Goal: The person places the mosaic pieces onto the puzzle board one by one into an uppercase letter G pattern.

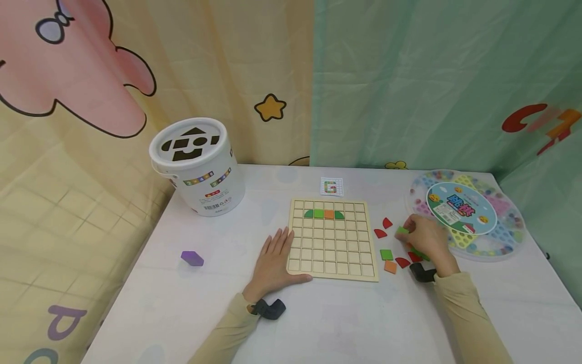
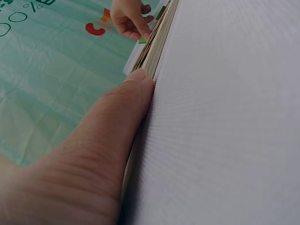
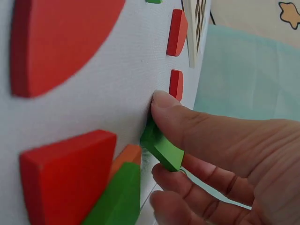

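Note:
A square wooden grid board lies on the table, with a row of pieces near its top: a dark green quarter-circle, a light green square, an orange square and another dark green quarter-circle. My left hand rests at the board's lower left corner, fingers straight along the left side and thumb on the front edge. To the board's right, my right hand pinches a green square between thumb and fingers. Red quarter-circles, a green square and an orange square lie around it.
Behind the board lies a small pattern card. A white bucket with a shape-cut lid stands at back left, and a purple block is in front of it. A round clear case of beads sits right of my right hand.

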`<action>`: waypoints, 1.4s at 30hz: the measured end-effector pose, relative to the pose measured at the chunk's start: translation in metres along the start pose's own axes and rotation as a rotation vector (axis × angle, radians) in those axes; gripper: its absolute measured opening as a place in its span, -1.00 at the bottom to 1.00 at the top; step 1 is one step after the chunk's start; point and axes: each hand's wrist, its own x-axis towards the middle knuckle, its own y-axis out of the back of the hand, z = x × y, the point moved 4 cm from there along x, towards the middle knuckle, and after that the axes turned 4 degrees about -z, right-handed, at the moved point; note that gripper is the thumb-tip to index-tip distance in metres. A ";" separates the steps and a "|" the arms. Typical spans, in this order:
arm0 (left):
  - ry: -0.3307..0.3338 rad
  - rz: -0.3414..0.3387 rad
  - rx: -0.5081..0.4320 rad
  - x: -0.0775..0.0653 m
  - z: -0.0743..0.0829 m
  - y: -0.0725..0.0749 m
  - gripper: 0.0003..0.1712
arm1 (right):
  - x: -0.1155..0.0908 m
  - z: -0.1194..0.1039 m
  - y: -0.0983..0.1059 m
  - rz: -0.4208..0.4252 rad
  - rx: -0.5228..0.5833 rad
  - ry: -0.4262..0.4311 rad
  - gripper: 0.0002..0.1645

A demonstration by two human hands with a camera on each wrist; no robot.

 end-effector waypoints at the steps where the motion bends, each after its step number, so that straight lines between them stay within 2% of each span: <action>1: 0.000 0.001 -0.001 0.000 0.000 0.000 0.37 | 0.000 0.000 0.000 0.004 0.003 0.004 -0.66; 11: -0.001 -0.002 -0.004 0.000 0.000 0.001 0.37 | -0.001 0.000 -0.001 -0.025 0.073 0.024 -0.71; 14: -0.002 0.001 -0.006 0.000 0.001 0.002 0.37 | -0.001 -0.004 0.000 0.014 0.106 0.054 -0.75; 18: -0.002 0.006 -0.002 0.000 0.001 0.003 0.37 | -0.001 -0.014 -0.001 0.111 0.136 0.118 -0.78; 23: 0.000 0.002 0.010 0.000 0.001 0.002 0.37 | 0.005 -0.037 -0.008 0.153 0.199 0.178 -0.78; 33: 0.005 0.007 0.018 0.001 0.000 -0.001 0.37 | 0.021 -0.097 -0.042 0.020 0.342 0.308 -0.82; 37: 0.006 0.007 0.016 0.001 0.000 -0.001 0.37 | 0.029 -0.116 -0.055 -0.007 0.371 0.314 -0.83; 42: 0.010 0.002 0.027 0.001 0.000 -0.001 0.38 | 0.037 -0.140 -0.066 -0.022 0.351 0.321 -0.86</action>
